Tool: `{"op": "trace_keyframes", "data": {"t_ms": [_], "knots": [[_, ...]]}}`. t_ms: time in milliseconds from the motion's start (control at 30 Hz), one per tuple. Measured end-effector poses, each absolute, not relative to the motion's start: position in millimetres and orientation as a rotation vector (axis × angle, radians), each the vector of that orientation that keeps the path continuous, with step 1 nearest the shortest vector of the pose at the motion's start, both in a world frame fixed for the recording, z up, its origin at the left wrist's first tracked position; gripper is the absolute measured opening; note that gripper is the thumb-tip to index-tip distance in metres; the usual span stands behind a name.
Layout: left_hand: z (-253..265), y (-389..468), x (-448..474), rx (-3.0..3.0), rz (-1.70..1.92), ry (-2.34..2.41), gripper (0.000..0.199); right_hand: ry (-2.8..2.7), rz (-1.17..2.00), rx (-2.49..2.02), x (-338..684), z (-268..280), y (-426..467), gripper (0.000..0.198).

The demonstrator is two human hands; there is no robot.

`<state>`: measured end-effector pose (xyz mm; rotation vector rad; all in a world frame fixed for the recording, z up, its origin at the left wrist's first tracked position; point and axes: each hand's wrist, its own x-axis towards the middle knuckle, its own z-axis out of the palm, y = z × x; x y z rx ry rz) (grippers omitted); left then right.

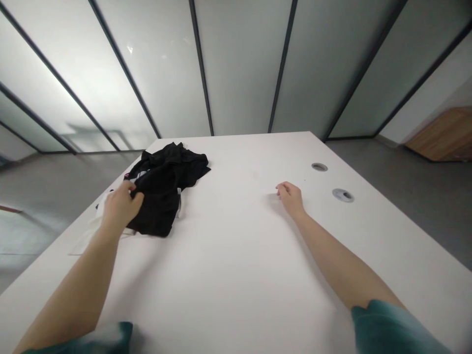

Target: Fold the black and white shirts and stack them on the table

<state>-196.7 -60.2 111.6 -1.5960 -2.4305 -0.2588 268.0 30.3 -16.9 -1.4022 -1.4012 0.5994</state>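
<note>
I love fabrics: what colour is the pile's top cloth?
The top cloth is black, clearest in the head view.

My left hand (121,205) pinches the edge of a rumpled black cloth (158,196), which spreads to its right and beyond it. Pale fabric (89,237) lies just beside and beneath that hand. My right hand (291,195), fingers loosely curled in, is low over the white table (228,275), well apart from the cloth; two round inserts (342,195) sit to its right. Far ahead of both hands stands a frosted glass wall (243,64).
</note>
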Motion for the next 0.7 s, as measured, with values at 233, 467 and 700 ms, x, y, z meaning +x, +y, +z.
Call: {"op": "trace_keyframes", "data": {"t_ms": [233,467,700], "knots": [[195,-55,-237,-1.416,-0.303,-2.033,0.039,-1.382,0.618,-1.429,267,-16,31,0.029],[151,-56,-207,-1.854,0.315,-2.151,0.051,-1.409,0.593,-1.421,268,-19,32,0.030],[84,-12,-95,-2.350,-0.571,-1.753,0.042,-1.351,0.419,-1.395,265,-6,30,0.028]]}}
